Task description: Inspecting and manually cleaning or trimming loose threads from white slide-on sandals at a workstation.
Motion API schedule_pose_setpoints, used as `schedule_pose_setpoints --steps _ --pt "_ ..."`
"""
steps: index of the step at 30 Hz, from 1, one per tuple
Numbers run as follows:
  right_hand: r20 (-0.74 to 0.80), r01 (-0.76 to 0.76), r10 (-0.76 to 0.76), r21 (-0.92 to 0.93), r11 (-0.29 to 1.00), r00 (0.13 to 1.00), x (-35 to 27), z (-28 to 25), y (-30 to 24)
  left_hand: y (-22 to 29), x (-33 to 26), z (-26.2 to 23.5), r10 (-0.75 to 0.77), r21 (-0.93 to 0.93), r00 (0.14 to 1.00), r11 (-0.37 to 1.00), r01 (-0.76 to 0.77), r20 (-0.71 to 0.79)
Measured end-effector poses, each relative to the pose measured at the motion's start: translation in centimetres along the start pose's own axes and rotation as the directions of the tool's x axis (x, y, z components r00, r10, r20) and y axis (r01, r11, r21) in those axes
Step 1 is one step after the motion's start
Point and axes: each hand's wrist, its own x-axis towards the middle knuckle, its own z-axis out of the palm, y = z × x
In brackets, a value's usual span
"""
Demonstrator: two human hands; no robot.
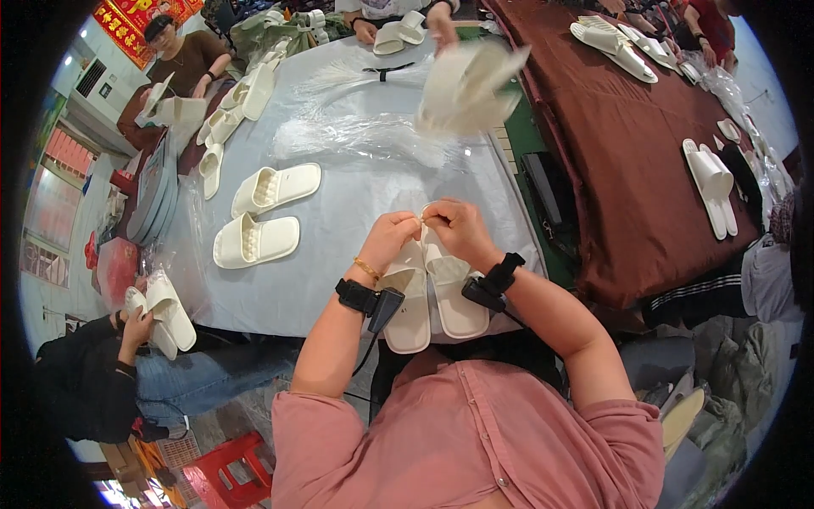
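At six o'clock on the tabletop (343,197), the left hand (393,237) and right hand (460,229) pinch closed by the cream slippers' (406,288) twelve-o'clock ends, contents unclear.

A red banner (127,30) at the upper left bears yellow characters, and a small dark printed mark stands on the insole of both the nearest pair's left slipper (407,304) and the farther slipper (273,188) of the pair lying to its left.
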Motion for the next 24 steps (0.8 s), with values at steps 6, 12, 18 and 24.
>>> schedule_pose_setpoints --steps 6,12,18,24 --pt "0.110 -0.029 0.031 -0.020 0.999 0.993 -0.1 0.0 0.2 -0.1 -0.1 -0.1 0.029 0.034 0.999 0.999 -0.028 -0.029" --pt "0.018 0.097 -0.097 -0.029 0.995 0.995 0.0 0.1 0.3 -0.7 0.3 -0.4 -0.016 0.025 1.000 1.000 0.016 -0.013" --pt "0.007 0.058 -0.057 -0.044 0.997 0.998 0.1 0.1 0.0 -1.8 0.6 0.4 0.194 0.229 0.981 0.956 -0.184 -0.022" --pt "0.001 -0.019 0.019 0.038 0.999 1.000 0.2 -1.4 -0.7 2.1 -1.4 -0.4 0.079 0.034 0.991 0.997 -0.076 -0.110"
